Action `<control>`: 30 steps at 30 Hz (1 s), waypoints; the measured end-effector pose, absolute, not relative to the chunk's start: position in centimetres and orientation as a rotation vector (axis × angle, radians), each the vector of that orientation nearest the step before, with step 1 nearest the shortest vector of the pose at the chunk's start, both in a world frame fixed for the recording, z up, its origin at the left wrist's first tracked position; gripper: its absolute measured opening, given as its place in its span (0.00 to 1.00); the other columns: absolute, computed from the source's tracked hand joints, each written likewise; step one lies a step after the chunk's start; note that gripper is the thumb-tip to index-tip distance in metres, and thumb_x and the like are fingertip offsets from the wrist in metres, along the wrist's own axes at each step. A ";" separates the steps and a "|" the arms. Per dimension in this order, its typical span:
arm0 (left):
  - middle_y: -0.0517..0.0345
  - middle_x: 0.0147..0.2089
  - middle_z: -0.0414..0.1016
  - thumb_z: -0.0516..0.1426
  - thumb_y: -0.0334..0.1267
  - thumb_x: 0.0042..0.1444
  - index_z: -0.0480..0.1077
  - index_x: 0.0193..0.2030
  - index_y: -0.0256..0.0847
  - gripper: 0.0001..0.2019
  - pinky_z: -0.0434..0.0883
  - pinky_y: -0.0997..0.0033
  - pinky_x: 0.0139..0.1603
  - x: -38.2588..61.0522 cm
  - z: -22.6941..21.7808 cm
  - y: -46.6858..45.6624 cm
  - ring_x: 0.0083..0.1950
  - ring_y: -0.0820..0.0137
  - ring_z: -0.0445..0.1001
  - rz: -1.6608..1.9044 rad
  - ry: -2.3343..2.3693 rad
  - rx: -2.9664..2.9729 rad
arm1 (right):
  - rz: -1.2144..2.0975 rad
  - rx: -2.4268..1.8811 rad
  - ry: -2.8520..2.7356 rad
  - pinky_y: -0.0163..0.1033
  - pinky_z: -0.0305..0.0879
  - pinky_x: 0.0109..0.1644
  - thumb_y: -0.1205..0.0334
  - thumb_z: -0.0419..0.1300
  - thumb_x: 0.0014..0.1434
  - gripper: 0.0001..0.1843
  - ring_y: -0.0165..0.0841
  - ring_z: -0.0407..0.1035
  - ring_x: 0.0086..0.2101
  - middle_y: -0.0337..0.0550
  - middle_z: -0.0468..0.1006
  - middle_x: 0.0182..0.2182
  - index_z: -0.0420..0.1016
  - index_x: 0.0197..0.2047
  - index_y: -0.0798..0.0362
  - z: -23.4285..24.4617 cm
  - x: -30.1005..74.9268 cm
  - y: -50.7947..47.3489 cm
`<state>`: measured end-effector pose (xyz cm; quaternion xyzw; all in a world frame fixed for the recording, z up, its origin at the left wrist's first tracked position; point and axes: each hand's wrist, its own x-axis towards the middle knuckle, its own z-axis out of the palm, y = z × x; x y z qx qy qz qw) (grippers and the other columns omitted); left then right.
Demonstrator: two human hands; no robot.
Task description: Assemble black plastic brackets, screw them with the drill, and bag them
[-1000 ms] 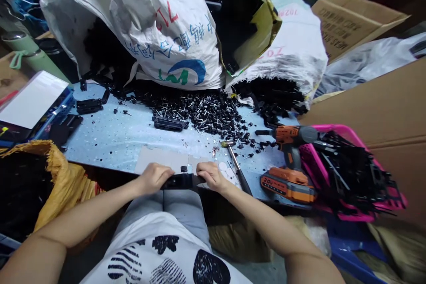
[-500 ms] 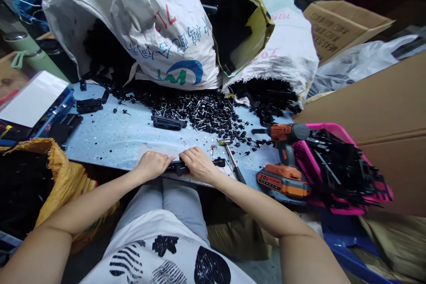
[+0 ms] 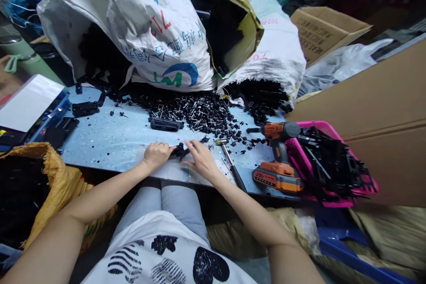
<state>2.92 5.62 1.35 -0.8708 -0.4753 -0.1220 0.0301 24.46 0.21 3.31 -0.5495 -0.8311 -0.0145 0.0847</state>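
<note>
Left hand (image 3: 158,156) pinches an irregular black plastic part (image 3: 180,151) over the front of the pale-blue speckled bench (image 3: 109,137), right hand (image 3: 202,161) spread beside it, contact unclear; judged two-handed handling, next move needing steady left hold.

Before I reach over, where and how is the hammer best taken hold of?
I'd take the hammer by its dark grip, coming with the right hand, the nearer one, from the near edge of the table: the grip points that way, the head away. Closing from above seems best, as the cordless drill sits to its right.
</note>
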 end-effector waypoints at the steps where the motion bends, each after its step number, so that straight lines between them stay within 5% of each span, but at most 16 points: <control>1: 0.42 0.28 0.73 0.42 0.49 0.65 0.72 0.30 0.31 0.26 0.61 0.68 0.31 2.8 1.1 6.1 0.31 0.63 0.72 -0.368 -1.459 -2.681 | -0.118 -1.788 -2.344 0.46 0.61 0.49 0.56 0.55 0.61 0.27 0.45 0.61 0.50 0.59 0.65 0.52 0.58 0.59 0.59 2.9 25.9 -0.6; 6: 0.40 0.45 0.72 0.44 0.34 0.64 0.67 0.53 0.33 0.16 0.63 0.60 0.43 1.6 -0.2 6.6 0.46 0.58 0.69 -0.299 -1.238 -2.787 | -0.158 -2.647 -1.760 0.45 0.60 0.38 0.59 0.46 0.64 0.16 0.46 0.67 0.39 0.60 0.72 0.37 0.69 0.43 0.61 -0.1 33.2 -5.6; 10: 0.40 0.50 0.70 0.42 0.27 0.62 0.64 0.57 0.36 0.20 0.59 0.52 0.49 1.4 -0.8 5.7 0.48 0.58 0.68 -0.255 -1.270 -2.813 | 0.104 -2.549 -1.555 0.39 0.58 0.32 0.55 0.43 0.66 0.19 0.39 0.68 0.31 0.54 0.73 0.33 0.69 0.42 0.59 1.8 33.6 -5.6; 15: 0.39 0.49 0.71 0.42 0.27 0.62 0.64 0.57 0.37 0.20 0.59 0.49 0.50 2.1 -0.9 5.4 0.48 0.57 0.68 -0.279 -1.347 -2.810 | 0.345 -1.888 -1.474 0.33 0.55 0.25 0.47 0.40 0.67 0.21 0.29 0.62 0.20 0.38 0.68 0.23 0.66 0.43 0.53 8.2 27.8 -3.7; 20: 0.40 0.49 0.71 0.43 0.28 0.62 0.63 0.58 0.35 0.19 0.59 0.50 0.49 1.9 -1.1 5.1 0.47 0.57 0.69 -0.286 -1.329 -2.772 | 0.516 -1.939 -1.875 0.34 0.48 0.23 0.49 0.39 0.67 0.21 0.30 0.57 0.17 0.37 0.66 0.18 0.67 0.38 0.52 7.2 23.5 -4.1; 25: 0.38 0.48 0.72 0.43 0.29 0.63 0.64 0.57 0.32 0.18 0.60 0.56 0.45 1.8 -1.1 5.7 0.47 0.58 0.69 -0.323 -1.337 -2.778 | 0.434 -2.201 -1.760 0.35 0.51 0.26 0.48 0.37 0.67 0.24 0.33 0.62 0.20 0.41 0.71 0.21 0.67 0.41 0.53 5.1 28.2 -3.9; 30: 0.39 0.31 0.74 0.45 0.47 0.64 0.73 0.34 0.28 0.24 0.60 0.65 0.33 2.1 -0.6 8.1 0.36 0.60 0.71 -0.306 -1.488 -2.767 | -0.046 -2.355 -1.820 0.42 0.59 0.37 0.46 0.39 0.66 0.28 0.41 0.68 0.35 0.56 0.74 0.37 0.68 0.50 0.59 4.7 33.1 -1.9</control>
